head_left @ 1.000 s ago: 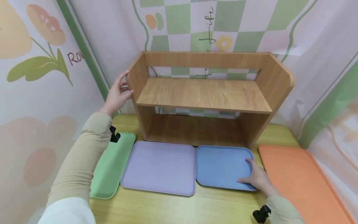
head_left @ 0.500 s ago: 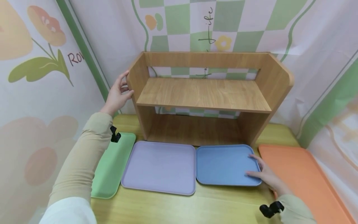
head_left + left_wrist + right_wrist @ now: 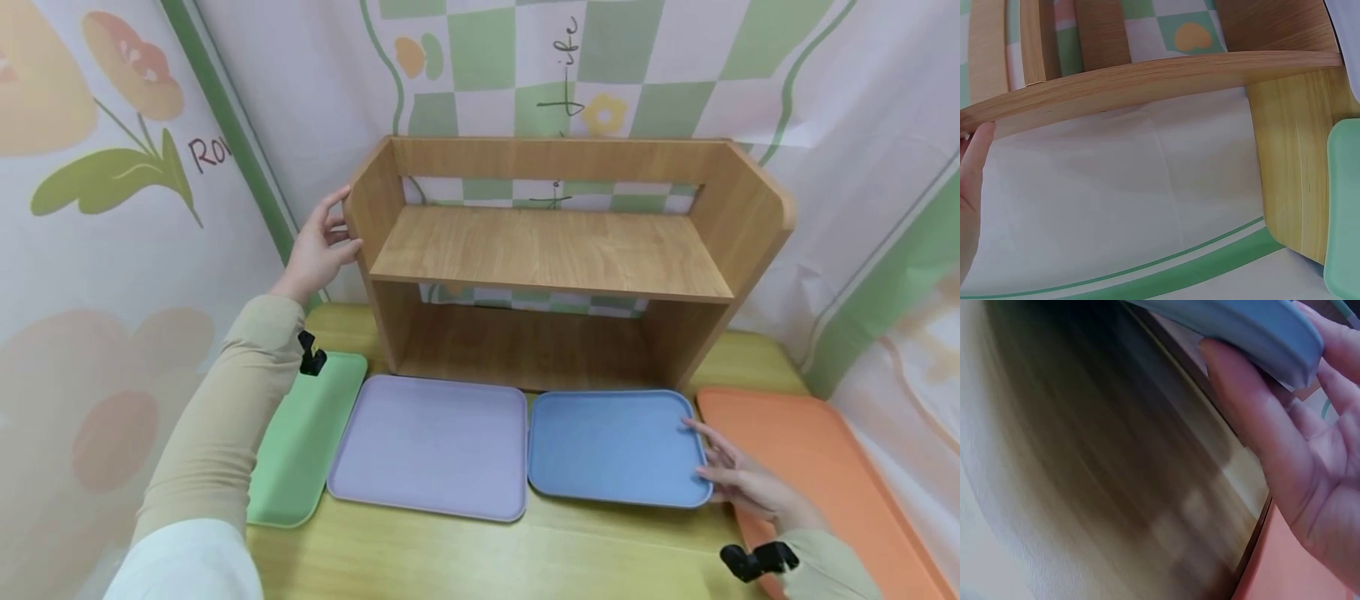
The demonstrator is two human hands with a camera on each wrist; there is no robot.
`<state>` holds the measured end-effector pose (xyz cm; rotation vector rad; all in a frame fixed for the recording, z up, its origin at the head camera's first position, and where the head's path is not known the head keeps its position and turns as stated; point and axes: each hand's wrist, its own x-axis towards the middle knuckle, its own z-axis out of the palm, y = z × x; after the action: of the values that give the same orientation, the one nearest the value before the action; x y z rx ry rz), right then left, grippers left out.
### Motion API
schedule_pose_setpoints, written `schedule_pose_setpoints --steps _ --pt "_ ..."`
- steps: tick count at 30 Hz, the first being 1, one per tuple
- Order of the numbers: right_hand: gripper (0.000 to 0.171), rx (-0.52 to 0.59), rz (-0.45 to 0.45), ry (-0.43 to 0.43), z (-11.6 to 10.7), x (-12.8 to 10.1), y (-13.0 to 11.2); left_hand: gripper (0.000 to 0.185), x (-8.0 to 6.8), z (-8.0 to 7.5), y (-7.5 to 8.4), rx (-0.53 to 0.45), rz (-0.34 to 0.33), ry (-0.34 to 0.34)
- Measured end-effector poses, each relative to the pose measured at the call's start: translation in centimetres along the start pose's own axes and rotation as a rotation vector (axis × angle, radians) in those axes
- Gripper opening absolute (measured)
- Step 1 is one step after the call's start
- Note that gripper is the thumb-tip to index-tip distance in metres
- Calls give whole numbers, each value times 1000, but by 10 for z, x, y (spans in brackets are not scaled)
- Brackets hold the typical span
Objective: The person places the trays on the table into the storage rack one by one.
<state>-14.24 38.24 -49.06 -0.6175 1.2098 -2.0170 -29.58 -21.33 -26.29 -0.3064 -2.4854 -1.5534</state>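
Note:
My left hand (image 3: 316,252) grips the front edge of the left side panel of a two-tier wooden desk shelf (image 3: 525,250). Part of that hand's fingers is hidden behind the panel. A blue tray (image 3: 617,446) lies in front of the shelf at the right, and my right hand (image 3: 753,482) pinches its right rim between thumb and fingers. In the right wrist view, the held end of the blue tray (image 3: 1260,337) is raised above the tabletop. Left of it, close to its left edge, a lilac tray (image 3: 431,447) lies flat.
A green tray (image 3: 311,437) is at the left, partly under my left sleeve. On the right lies an orange tray (image 3: 813,467), partly behind my right hand. All are on a yellow wooden table (image 3: 570,550). A patterned curtain (image 3: 480,50) hangs behind the shelf.
My right hand has moved rightward, from over the blue tray to its right rim. The tray's right end has shifted right and come up. My left hand stays on the shelf.

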Motion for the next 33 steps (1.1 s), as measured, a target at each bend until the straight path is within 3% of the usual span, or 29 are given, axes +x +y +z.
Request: schedule_pose_setpoints --steps 11,23,29,33 --pt "74 19 -136 -39 8 6 -12 76 3 1 2 1 0 0" --pt "72 -66 -310 -172 40 46 -47 76 1 2 -1 0 -5 4" --pt "69 -118 -377 -126 62 72 -68 76 0 2 1 -7 -7 14" --pt "66 -86 -429 -99 74 91 -78 76 0 2 1 -19 -10 8"
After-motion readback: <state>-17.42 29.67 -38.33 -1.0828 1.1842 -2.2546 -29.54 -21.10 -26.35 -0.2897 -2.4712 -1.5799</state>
